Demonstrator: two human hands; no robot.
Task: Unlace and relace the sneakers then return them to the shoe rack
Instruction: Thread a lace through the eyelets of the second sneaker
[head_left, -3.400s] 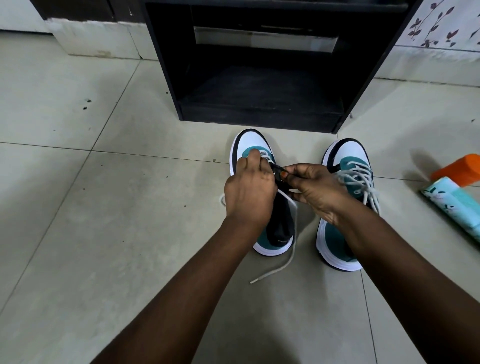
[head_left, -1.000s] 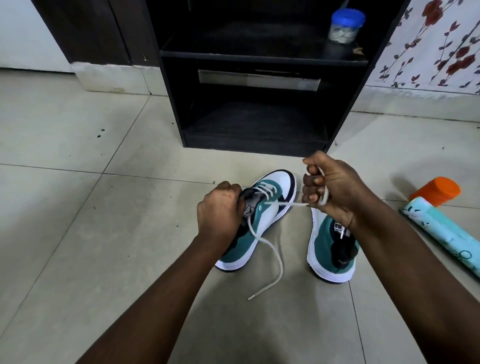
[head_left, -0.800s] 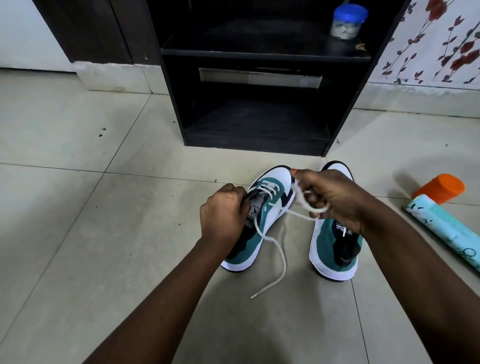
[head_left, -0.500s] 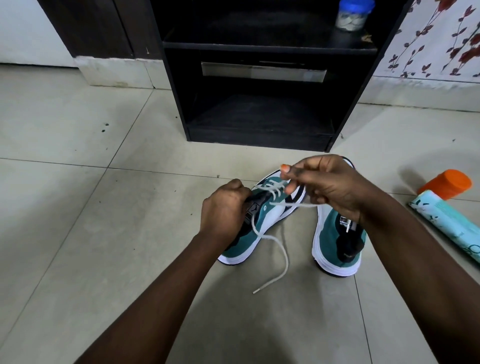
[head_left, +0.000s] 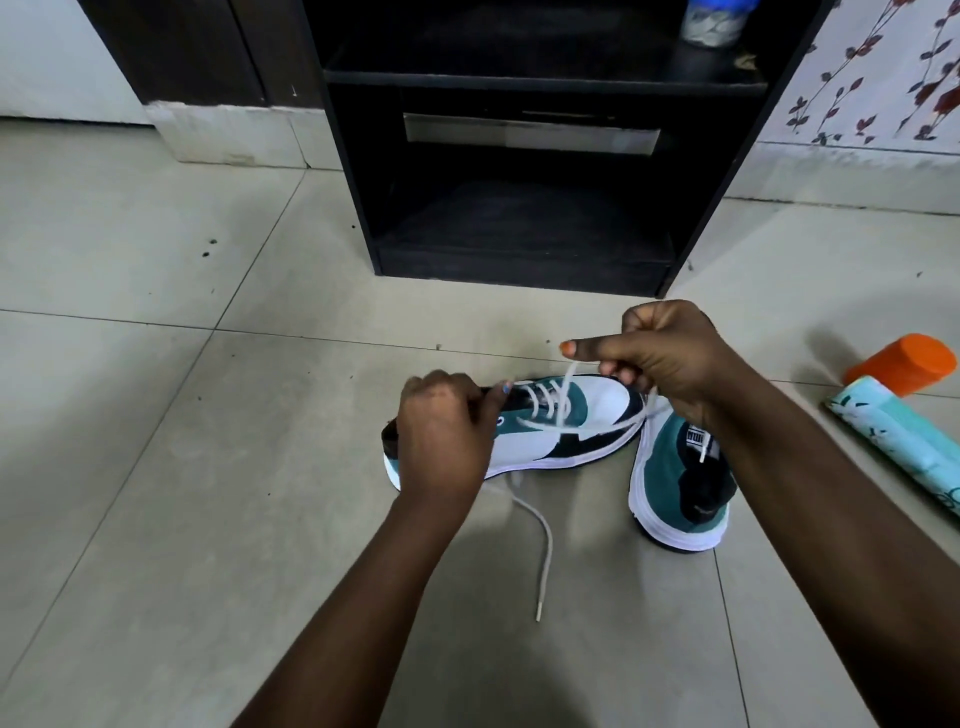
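Both hands are busy with one shoe. On the left side, the left hand (head_left: 441, 441) wraps around the heel end of the first sneaker (head_left: 561, 431) and holds it tipped on its side on the floor (head_left: 156, 467). One end of the white lace (head_left: 540, 551) lies loose on the floor below it. A few rows of lace cross near the toe, so this shoe looks only partly laced. The right hand (head_left: 670, 358) is curled tight around the other end of the lace and pulls it up, away from the shoe. Just to the right, the second sneaker (head_left: 680, 493) stands on the floor, touching the first one's toe. Its laces are mostly hidden by the arm, so I cannot tell if it is done. Behind them, the black shoe rack (head_left: 519, 249) has no sneakers on its bottom shelf, so putting them back is not done yet.
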